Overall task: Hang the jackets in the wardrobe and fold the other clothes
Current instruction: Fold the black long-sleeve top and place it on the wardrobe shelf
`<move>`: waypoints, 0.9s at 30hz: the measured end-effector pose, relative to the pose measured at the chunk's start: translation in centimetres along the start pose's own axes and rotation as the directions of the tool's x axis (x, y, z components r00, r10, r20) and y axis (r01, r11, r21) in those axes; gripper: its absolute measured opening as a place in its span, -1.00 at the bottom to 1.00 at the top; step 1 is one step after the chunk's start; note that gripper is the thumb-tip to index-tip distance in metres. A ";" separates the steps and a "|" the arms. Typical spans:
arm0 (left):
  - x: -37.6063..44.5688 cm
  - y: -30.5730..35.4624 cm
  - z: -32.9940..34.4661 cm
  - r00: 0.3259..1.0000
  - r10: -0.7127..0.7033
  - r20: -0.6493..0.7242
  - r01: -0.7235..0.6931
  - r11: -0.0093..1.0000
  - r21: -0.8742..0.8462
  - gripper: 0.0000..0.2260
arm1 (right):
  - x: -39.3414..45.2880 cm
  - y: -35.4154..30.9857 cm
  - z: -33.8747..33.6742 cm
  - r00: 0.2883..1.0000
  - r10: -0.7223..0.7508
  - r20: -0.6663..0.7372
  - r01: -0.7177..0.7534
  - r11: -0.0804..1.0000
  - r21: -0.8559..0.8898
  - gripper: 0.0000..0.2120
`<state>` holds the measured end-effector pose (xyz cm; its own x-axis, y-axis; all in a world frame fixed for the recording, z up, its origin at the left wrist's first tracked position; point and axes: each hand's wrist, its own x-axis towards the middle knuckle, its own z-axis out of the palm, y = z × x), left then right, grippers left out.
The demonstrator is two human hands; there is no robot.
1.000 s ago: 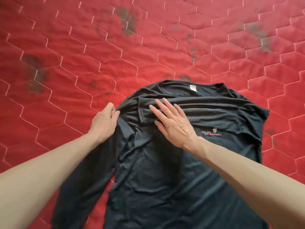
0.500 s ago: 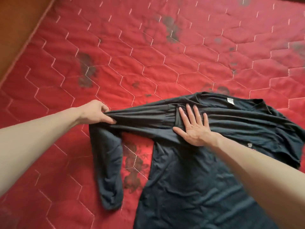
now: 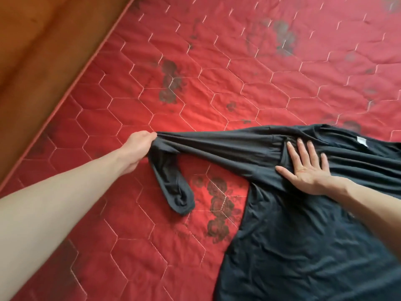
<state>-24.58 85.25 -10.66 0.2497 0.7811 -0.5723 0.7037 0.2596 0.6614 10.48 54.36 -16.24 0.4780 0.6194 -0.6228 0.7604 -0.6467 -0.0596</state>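
A black long-sleeved shirt (image 3: pixel 308 235) lies flat on a red quilted mattress (image 3: pixel 195 68), filling the lower right of the view, with a white neck label near the collar. My left hand (image 3: pixel 138 146) is shut on the shirt's left sleeve (image 3: pixel 217 146) and holds it stretched out to the left; the sleeve's end hangs down in a loop below my fist. My right hand (image 3: pixel 306 170) lies flat, fingers spread, on the shirt near the shoulder seam.
The mattress has a hexagon stitch pattern and dark flower prints. Its piped edge runs diagonally at the upper left, with a brown wooden surface (image 3: pixel 43 40) beyond it.
My left hand has pulled the sleeve out to the left until it is taut. My right hand has stayed pressed on the shoulder. The view has swung left, showing the mattress edge.
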 end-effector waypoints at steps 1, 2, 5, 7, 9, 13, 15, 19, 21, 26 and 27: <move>-0.2 0.0 0.3 1.000 0.000 -0.019 -0.001 0.998 -0.063 -0.74 | -0.1 -0.2 -0.2 1.000 0.008 0.010 -0.007 1.000 -0.009 -0.12; -0.4 0.0 0.4 1.000 0.011 -0.027 -0.013 0.996 -0.091 -0.72 | -0.1 -0.3 -0.3 1.000 0.016 0.019 -0.016 1.000 -0.018 -0.08; -1.3 0.1 -1.4 0.986 0.145 0.084 -0.151 0.986 0.072 -0.63 | -0.2 -0.8 -0.9 0.998 0.047 0.041 -0.045 0.998 -0.052 0.00; -1.6 -0.4 -3.6 0.943 0.247 0.225 -0.323 0.844 0.427 -0.60 | -0.3 -1.2 -1.4 0.995 0.072 0.064 -0.067 0.994 -0.081 0.00; -2.1 -1.0 -5.6 0.918 0.261 0.298 -0.396 0.591 0.703 -0.62 | -0.4 -1.5 -1.9 0.990 0.105 0.091 -0.094 0.989 -0.115 -0.04; -2.7 -2.8 -7.7 0.940 0.265 0.216 -0.330 0.537 0.776 -0.67 | -0.4 -2.3 -2.9 0.977 0.159 0.144 -0.131 0.973 -0.191 -0.08; -2.6 -3.5 -8.1 0.957 0.197 0.215 -0.290 0.557 0.778 -0.66 | -0.6 -2.7 -3.2 0.976 0.169 0.135 -0.140 0.969 -0.205 -0.09; -2.8 -4.0 -8.5 0.961 0.213 0.178 -0.275 0.646 0.712 -0.56 | -1.4 -3.1 -3.1 0.989 0.133 0.058 -0.118 0.969 -0.217 -0.12; -3.3 -4.2 -9.0 0.949 0.290 0.124 -0.295 0.675 0.676 -0.59 | -2.0 -3.5 -2.7 0.996 0.060 -0.064 -0.075 0.961 -0.266 -0.14; -4.1 -4.5 -11.0 0.908 0.382 0.174 -0.374 0.548 0.748 -0.68 | -2.8 -5.2 -2.8 0.922 -0.163 -0.352 0.043 0.945 -0.324 -0.77; -4.2 -4.5 -11.4 0.912 0.366 0.186 -0.371 0.539 0.756 -0.69 | -2.8 -5.5 -3.0 0.923 -0.153 -0.352 0.045 0.954 -0.296 -0.86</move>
<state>-36.36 87.29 -5.71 0.6089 0.7019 -0.3695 0.7899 -0.5789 0.2021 6.31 57.53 -11.85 0.4799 0.8276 -0.2912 0.8772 -0.4573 0.1459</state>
